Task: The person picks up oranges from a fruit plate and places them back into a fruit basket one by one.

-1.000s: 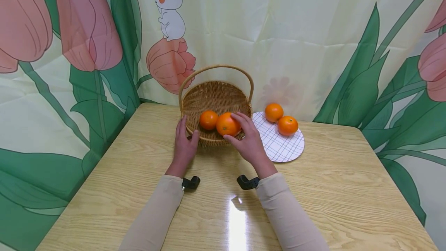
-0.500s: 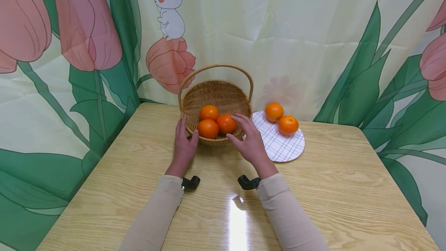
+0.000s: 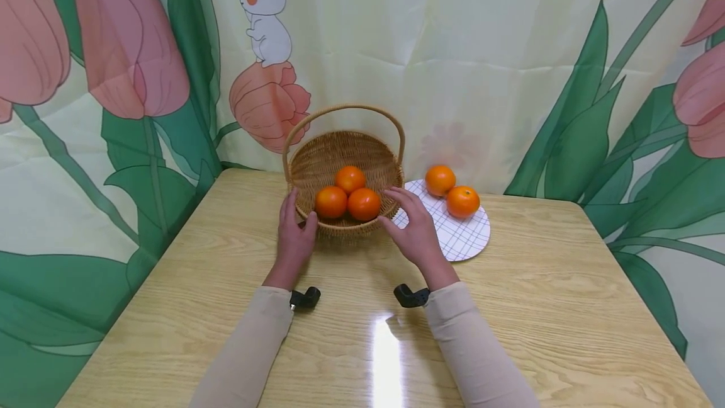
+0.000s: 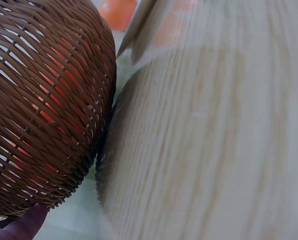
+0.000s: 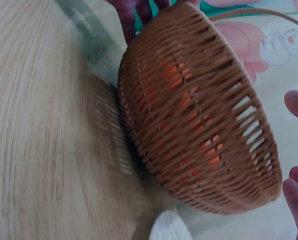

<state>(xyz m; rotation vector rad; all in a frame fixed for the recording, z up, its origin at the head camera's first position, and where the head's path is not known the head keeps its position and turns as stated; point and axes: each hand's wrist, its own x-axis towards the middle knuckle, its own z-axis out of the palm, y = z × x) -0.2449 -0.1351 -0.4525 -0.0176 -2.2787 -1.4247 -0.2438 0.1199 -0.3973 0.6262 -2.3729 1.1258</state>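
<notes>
A wicker basket (image 3: 340, 147) with an arched handle stands at the back of the table, three oranges (image 3: 364, 204) resting together inside it. My left hand (image 3: 296, 236) holds the basket's left side, thumb by the front rim. Its fingers (image 5: 138, 12) show against the weave in the right wrist view. At the right rim, my right hand (image 3: 416, 232) is empty, fingers spread and thumb apart. The oranges appear through gaps in the weave (image 4: 43, 100) in the left wrist view.
Right of the basket lies a white plate (image 3: 472, 241) with a blue grid pattern, bearing two more oranges (image 3: 462, 201). A curtain (image 3: 481, 49) printed with tulips and a rabbit hangs behind the wooden table (image 3: 538, 307).
My right hand has let go of an orange in the basket and drawn slightly right. The oranges have rolled into a different cluster. My left hand has kept its place on the basket.
</notes>
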